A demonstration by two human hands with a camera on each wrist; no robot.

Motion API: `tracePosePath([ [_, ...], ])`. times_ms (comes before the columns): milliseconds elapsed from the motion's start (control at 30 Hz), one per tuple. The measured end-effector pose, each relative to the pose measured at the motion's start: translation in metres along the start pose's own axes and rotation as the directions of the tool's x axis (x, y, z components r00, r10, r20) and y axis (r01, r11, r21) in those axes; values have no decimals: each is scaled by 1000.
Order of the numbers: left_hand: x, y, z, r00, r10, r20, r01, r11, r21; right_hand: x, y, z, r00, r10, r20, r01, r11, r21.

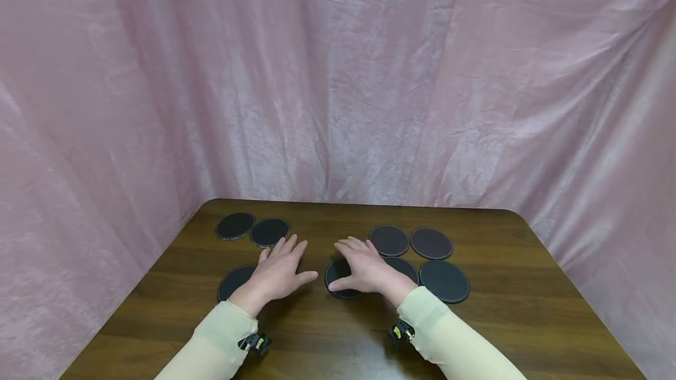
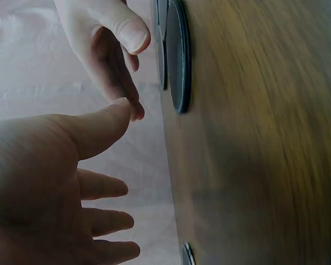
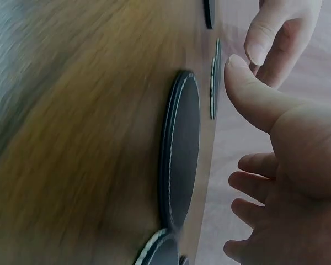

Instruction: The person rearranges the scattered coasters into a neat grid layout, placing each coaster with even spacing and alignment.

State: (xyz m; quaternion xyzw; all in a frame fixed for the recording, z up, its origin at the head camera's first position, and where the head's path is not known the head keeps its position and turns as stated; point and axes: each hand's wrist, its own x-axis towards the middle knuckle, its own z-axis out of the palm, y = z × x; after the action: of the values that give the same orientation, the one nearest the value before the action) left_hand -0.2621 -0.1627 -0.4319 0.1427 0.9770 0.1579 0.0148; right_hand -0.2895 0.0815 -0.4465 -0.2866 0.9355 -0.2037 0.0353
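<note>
Round black coasters with stitched rims lie in two groups on a wooden table. My left hand (image 1: 277,274) hovers with fingers spread, holding nothing. It partly covers a near-left coaster (image 1: 232,281) in the head view, and its fingertips overlap the edge of another coaster (image 1: 270,231). Facing it, my right hand (image 1: 364,268) hangs over a coaster (image 1: 338,271), thumb apart from the fingers and nothing in its grasp. In the right wrist view that hand stays above the tabletop, beside a thick-looking coaster (image 3: 185,149). A coaster (image 1: 404,267) is partly hidden behind the right wrist.
At the far left is one more coaster (image 1: 235,226). On the right side lie further coasters, two at the back (image 1: 388,241) and one nearer (image 1: 445,281). The wooden table (image 1: 528,309) ends at a pink curtain (image 1: 338,75).
</note>
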Motion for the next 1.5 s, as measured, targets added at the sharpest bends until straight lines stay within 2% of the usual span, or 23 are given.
tracePosePath([
  [367,-23,-34,-13,998,-56,-23,57,998,24,23,-39,11,997,-25,69,28,999,-39],
  [800,-45,-72,-17,992,-123,-30,124,992,31,41,-73,32,993,-54,101,63,994,-86],
  [1233,-64,-109,-19,989,-145,-16,145,989,24,56,-92,49,991,-48,128,64,991,-122],
  [1500,-70,-118,-18,986,-167,21,167,986,-4,62,-99,59,992,-22,123,42,987,-157],
])
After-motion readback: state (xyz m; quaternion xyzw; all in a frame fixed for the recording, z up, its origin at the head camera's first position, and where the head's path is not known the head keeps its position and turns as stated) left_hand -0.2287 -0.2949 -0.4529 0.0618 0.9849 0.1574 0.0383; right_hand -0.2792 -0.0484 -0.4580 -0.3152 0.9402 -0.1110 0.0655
